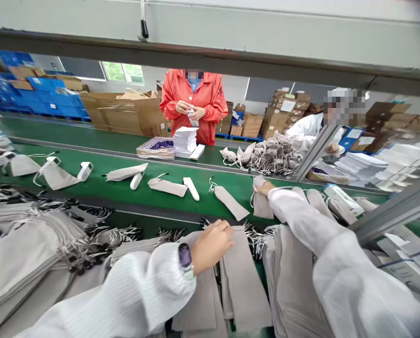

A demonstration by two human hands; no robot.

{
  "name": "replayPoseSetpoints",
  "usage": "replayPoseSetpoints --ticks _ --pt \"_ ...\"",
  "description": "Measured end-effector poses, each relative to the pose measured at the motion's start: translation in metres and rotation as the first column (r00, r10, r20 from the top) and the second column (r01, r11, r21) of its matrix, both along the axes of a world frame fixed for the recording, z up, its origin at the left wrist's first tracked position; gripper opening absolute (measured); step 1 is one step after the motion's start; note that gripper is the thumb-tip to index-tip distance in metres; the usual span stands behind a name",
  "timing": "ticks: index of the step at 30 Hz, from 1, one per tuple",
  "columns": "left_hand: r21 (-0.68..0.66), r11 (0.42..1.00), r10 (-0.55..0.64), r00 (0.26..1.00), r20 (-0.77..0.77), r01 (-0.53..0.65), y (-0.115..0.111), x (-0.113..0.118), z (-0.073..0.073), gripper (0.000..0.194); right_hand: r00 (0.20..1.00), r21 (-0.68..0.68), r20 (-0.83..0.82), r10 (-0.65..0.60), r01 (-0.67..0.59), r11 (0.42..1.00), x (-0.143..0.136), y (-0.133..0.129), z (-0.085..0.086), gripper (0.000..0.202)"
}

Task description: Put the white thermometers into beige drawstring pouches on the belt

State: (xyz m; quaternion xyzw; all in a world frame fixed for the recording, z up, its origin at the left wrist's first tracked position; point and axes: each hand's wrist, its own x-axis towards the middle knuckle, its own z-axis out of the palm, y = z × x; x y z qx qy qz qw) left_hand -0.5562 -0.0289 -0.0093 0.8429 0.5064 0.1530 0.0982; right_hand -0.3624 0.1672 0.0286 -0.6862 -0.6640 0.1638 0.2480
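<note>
My left hand point(212, 246), with a watch at the wrist, is over the near piles of flat grey drawstring pouches. Its fingers are curled at the top edge of a pouch point(248, 281); their tips are partly hidden. Reaching across to the green belt, my right hand point(265, 187) is closed on the top of another grey drawstring pouch point(262, 206), which hangs down onto the belt. Just left of it lies a filled-looking pouch point(231, 203). Farther left, white handheld devices point(190, 188) lie beside pouches point(167, 186) on the belt.
Across the line, a person in a red jacket point(196, 108) handles a small white item behind stacked white boxes point(185, 141). Another person in white point(305, 129) works by a heap of pouches point(273, 155). A slanted metal post point(317, 152) stands at right.
</note>
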Motion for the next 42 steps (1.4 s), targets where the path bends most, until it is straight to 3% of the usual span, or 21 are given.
replayPoseSetpoints --ticks 2,4,9,12,15,18,21,23,25,29,33,38,42 --pt "-0.018 1.000 0.017 0.999 -0.050 -0.018 0.013 0.019 -0.016 0.011 0.992 -0.015 0.123 0.024 -0.023 1.000 -0.008 0.005 -0.009 0.038" --pt "-0.023 0.998 0.056 0.996 -0.066 -0.057 0.021 0.031 -0.028 0.007 0.971 0.008 0.210 0.118 -0.123 0.992 -0.032 0.006 -0.018 0.040" --pt "0.009 0.985 0.172 0.980 -0.097 -0.172 0.017 0.031 -0.035 0.014 0.845 -0.053 0.229 0.483 -0.485 0.873 -0.134 0.009 -0.040 0.029" --pt "0.007 0.981 0.195 0.973 -0.121 -0.195 0.015 0.028 -0.031 0.018 0.838 -0.108 0.153 0.524 -0.513 0.851 -0.193 0.012 -0.058 0.039" --pt "0.016 0.984 0.181 0.977 -0.117 -0.180 0.017 0.026 -0.033 0.023 0.887 -0.153 0.055 0.458 -0.446 0.882 -0.217 0.020 -0.070 0.039" --pt "0.025 0.989 0.149 0.985 -0.089 -0.148 0.020 0.023 -0.039 0.016 0.922 -0.178 -0.067 0.382 -0.388 0.904 -0.199 0.031 -0.065 0.040" --pt "0.023 0.995 0.101 0.994 -0.042 -0.100 0.023 0.018 -0.041 0.011 0.913 -0.183 -0.212 0.349 -0.388 0.903 -0.152 0.027 -0.041 0.051" --pt "0.032 0.998 0.054 0.998 -0.016 -0.053 0.024 0.015 -0.038 0.014 0.885 -0.172 -0.305 0.351 -0.414 0.894 -0.114 0.008 -0.020 0.053" --pt "0.053 0.998 -0.032 0.999 0.033 0.031 0.024 0.012 -0.032 0.017 0.791 -0.122 -0.500 0.354 -0.469 0.875 -0.079 -0.023 -0.002 0.055" --pt "0.063 0.971 -0.238 0.944 0.229 0.229 0.022 0.011 -0.020 0.022 0.402 0.011 -0.878 0.258 -0.523 0.852 -0.033 -0.090 0.017 0.067" --pt "-0.009 0.966 -0.238 0.901 0.364 0.259 0.016 0.017 -0.013 0.025 0.315 0.013 -0.926 0.206 -0.521 0.853 -0.019 -0.124 0.022 0.067" --pt "-0.087 0.981 -0.119 0.890 0.439 0.174 0.004 0.022 -0.002 0.026 0.228 0.072 -0.952 0.206 -0.487 0.870 -0.014 -0.131 0.025 0.059" --pt "-0.089 0.980 -0.116 0.878 0.465 0.177 -0.003 0.021 0.008 0.024 0.174 0.075 -0.965 0.199 -0.542 0.837 -0.008 -0.131 0.025 0.052"
